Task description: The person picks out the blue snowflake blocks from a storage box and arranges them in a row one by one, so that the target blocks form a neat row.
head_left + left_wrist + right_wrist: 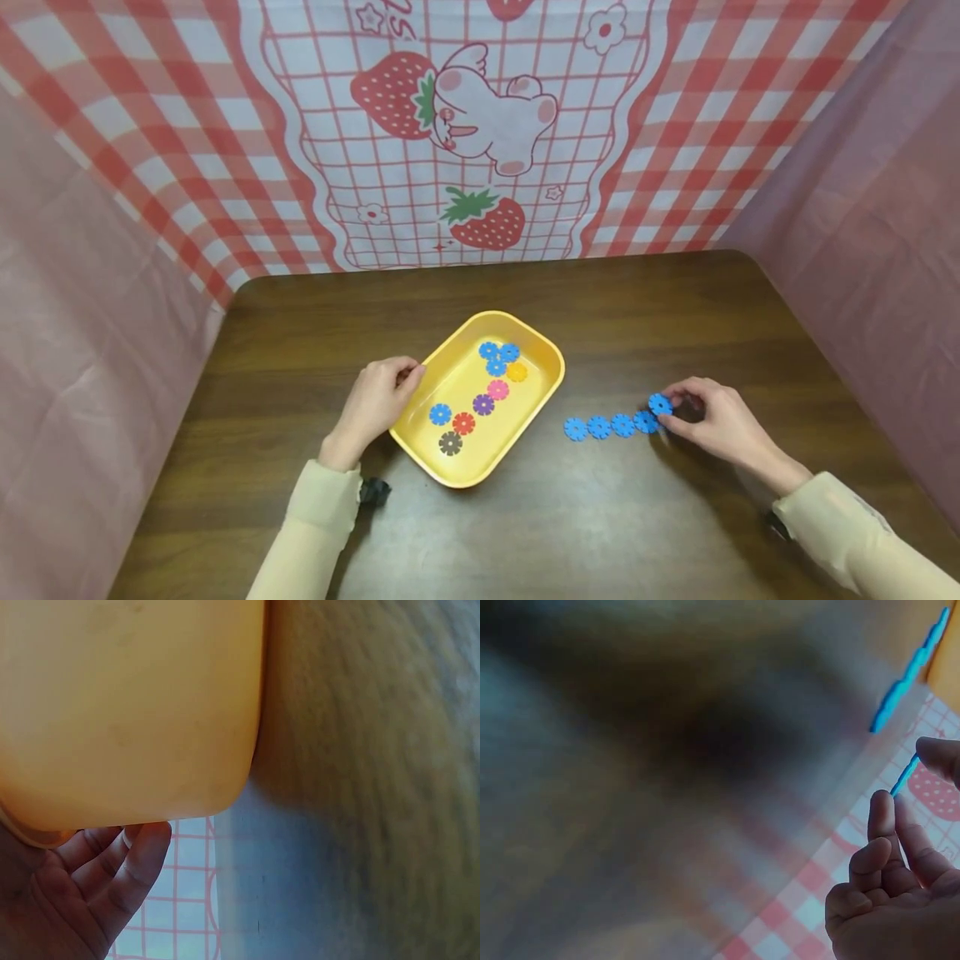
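Observation:
Between thumb and fingertips my right hand (723, 419) pinches a blue notched plastic disc (660, 404). It is held just above the right end of a row of several flat blue notched discs (622, 426) on the table. In the right wrist view the pinched disc (905, 775) appears edge-on, apart from the row (909, 675). My left hand (377, 406) grips the left rim of a yellow tray (551, 360), with fingers (135, 874) against its outer wall in the left wrist view. Inside the tray lie several blue discs and single yellow, pink, purple, red and dark brown ones.
The dark wooden table (600, 517) has rounded far corners. A red-and-white strawberry-print cloth (480, 217) hangs behind it, and pale pink cloths (862, 183) hang at both sides.

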Action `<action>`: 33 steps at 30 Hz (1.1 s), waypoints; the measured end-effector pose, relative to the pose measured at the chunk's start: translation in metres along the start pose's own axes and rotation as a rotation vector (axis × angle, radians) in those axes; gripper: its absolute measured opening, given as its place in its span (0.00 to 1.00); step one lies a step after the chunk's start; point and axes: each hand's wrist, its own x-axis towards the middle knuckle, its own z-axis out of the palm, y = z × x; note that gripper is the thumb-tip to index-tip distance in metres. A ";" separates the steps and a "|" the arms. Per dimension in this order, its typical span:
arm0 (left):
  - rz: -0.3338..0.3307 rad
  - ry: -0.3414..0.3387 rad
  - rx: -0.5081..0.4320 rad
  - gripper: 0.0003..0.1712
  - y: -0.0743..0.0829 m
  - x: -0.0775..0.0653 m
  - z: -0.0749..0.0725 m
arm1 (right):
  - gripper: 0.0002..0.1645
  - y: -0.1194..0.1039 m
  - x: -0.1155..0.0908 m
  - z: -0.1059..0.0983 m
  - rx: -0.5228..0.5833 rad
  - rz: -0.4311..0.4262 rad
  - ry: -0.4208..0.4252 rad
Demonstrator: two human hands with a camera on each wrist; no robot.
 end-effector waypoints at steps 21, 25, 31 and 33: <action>0.004 0.007 -0.011 0.12 -0.004 0.001 0.001 | 0.17 0.013 -0.013 0.002 -0.025 -0.012 -0.024; 0.005 0.004 -0.015 0.12 -0.004 0.000 0.000 | 0.17 0.013 -0.014 0.001 -0.025 -0.001 -0.037; 0.007 0.005 -0.016 0.12 -0.004 0.000 0.001 | 0.18 0.013 -0.015 0.001 -0.030 0.010 -0.052; 0.008 0.004 -0.015 0.12 -0.004 0.000 0.001 | 0.18 0.013 -0.015 0.001 -0.032 0.012 -0.048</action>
